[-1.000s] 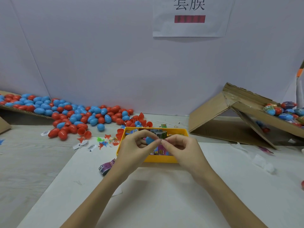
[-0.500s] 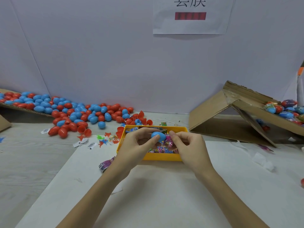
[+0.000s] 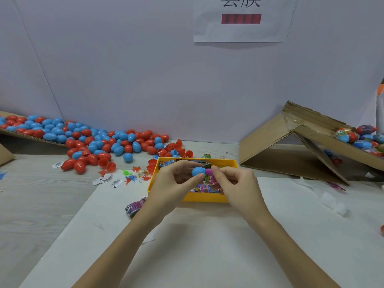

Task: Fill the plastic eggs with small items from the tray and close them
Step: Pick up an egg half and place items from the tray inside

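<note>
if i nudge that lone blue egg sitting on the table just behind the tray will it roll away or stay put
The lone blue egg looks smooth, rounded and glossy, so a nudge would probably send it rolling, likely in a curve given its egg shape. It seems to be hollow plastic, so probably light and easily knocked. The table looks flat and hard, offering little to stop it.

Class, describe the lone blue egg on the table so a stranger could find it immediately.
Start at the egg pile along the left wall. Follow it toward the yellow tray. The blue egg sits by itself on bare table, just clear of the pile's near edge, with no egg touching it.
</note>
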A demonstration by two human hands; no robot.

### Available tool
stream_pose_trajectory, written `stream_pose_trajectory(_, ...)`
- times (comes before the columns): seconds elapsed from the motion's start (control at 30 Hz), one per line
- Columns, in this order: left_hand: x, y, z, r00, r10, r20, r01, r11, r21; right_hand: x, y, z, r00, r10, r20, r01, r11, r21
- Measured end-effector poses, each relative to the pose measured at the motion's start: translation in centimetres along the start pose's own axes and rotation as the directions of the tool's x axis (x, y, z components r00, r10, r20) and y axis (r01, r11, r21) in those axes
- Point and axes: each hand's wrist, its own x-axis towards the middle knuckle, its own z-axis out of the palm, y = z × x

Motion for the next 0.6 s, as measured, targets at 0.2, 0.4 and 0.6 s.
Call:
stream_pose_trajectory(0.2, 0.04, 0.16, -0.28, 0.998, -0.020, 0.052, 0.024, 0.998, -0.065, -0.09, -0.27, 0.09, 0.995, 0.070, 0.070, -0.088, 0.952, 0.293)
stream_pose_trajectory(0.4, -0.18, 0.55, -0.09, 0.999, -0.007, 0.044, 0.009, 0.999, -0.042, -0.18, -0.44, -0.16, 0.999, 0.038, 0.016, -0.042, 0.950, 0.310)
stream_pose_trajectory(0.6, -0.13, 0.57, -0.05, 0.999, -0.012, 0.030, 0.014, 0.998, -0.064, -0.25, -0.51, 0.21, 0.999, -0.052, -0.009, 0.052, 0.959, 0.278)
